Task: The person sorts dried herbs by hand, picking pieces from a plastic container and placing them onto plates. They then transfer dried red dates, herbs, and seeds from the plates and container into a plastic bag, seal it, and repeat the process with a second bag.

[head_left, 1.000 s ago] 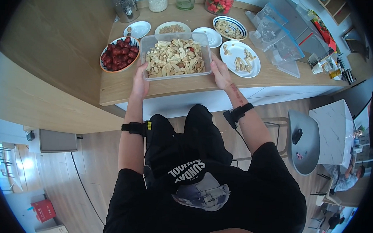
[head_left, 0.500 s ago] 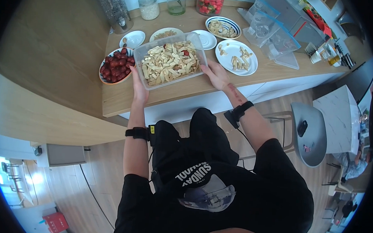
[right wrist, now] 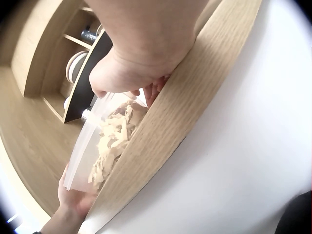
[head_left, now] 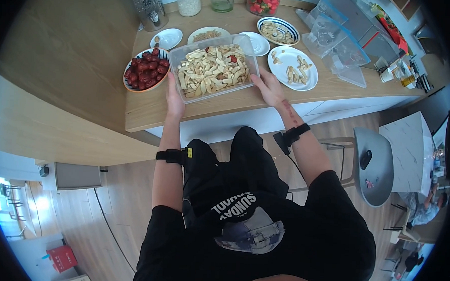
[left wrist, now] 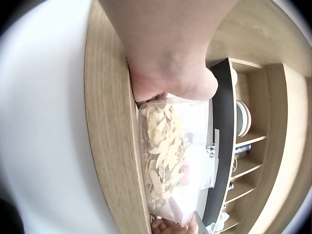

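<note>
A clear plastic container point(head_left: 253, 56) full of pale dried slices point(head_left: 213, 69), with a few red pieces among them, is held slightly askew over the front of the counter. My left hand point(head_left: 174, 97) grips its left end, thumb along the side and the other fingers mostly hidden under it. At the right end, my right hand point(head_left: 271, 88) holds the near corner, its thumb against the wall. Both wrist views show the container point(left wrist: 195, 122) between the hands, near the counter's front edge. Just left of it stands a bowl of red dates point(head_left: 146, 71).
An oval plate point(head_left: 308, 81) with a few slices lies to the right, a blue-rimmed dish point(head_left: 278, 31) of slices behind it. Small plates point(head_left: 166, 38) line the back. Glass jars point(head_left: 189, 2) stand along the wall. Clear zip bags point(head_left: 330, 39) lie at the back right.
The container has turned counter-clockwise from nearly square to the counter, dipping toward the body and coming partly back. The slices have shifted, and another red piece shows at the upper left. Both hands kept hold.
</note>
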{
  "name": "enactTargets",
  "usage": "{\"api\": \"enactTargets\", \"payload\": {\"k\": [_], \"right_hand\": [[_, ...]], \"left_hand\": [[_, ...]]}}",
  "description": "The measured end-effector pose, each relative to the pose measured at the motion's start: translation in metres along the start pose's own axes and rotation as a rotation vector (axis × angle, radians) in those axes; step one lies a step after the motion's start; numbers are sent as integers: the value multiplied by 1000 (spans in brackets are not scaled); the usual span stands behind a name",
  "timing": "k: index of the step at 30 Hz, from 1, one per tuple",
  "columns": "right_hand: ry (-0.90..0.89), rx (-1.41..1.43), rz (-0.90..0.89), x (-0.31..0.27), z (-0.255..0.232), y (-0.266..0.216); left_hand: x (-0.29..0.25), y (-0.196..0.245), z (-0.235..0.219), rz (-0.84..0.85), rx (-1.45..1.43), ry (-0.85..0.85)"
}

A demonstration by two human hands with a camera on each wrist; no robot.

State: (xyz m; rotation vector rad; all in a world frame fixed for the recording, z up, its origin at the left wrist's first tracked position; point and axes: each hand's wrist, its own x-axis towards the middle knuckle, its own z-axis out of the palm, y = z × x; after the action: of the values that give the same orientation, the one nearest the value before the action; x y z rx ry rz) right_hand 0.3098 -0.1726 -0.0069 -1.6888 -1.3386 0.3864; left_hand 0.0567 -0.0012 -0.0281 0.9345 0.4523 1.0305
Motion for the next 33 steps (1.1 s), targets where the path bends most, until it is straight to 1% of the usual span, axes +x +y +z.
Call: {"api": "enactTargets", "payload": {"k": [6, 9, 11, 15, 18, 20, 24, 26, 27, 28, 30, 31, 32, 33], "right_hand": [[12, -11, 18, -1, 0, -3], [22, -36, 16, 0, -2, -5], [47, -56, -35, 0, 0, 0], [77, -39, -58, -1, 1, 1], [80, -38, -79, -3, -1, 2], [19, -51, -37, 0, -1, 4], [46, -20, -56, 0, 0, -4], [566, 73, -281, 4, 4, -17], [699, -55, -302, 3, 1, -45], [683, -54, -309, 9, 2, -60], [294, -73, -355, 14, 5, -85], [132, -143, -315, 17, 7, -99], [138, -143, -310, 21, 14, -96], [-25, -365, -353, 31, 21, -90]], "left_hand": [[4, -3, -7, -34, 19, 4], [2, 8, 3, -49, -15, -35], [-4, 14, 9, -82, -8, -99], [0, 15, 7, -123, 4, -136], [1, 10, 5, -97, -16, -138], [4, 7, 1, -52, -19, -121], [2, 6, 0, -20, 8, -56], [4, 5, -2, 22, 101, -55], [3, 8, 0, 32, 94, -41], [0, 10, 4, 61, 100, -35], [-2, 13, 9, 83, 109, -40], [-3, 14, 10, 54, 81, -31], [-4, 14, 11, 27, 55, -21], [-5, 14, 11, 27, 59, -24]]}}
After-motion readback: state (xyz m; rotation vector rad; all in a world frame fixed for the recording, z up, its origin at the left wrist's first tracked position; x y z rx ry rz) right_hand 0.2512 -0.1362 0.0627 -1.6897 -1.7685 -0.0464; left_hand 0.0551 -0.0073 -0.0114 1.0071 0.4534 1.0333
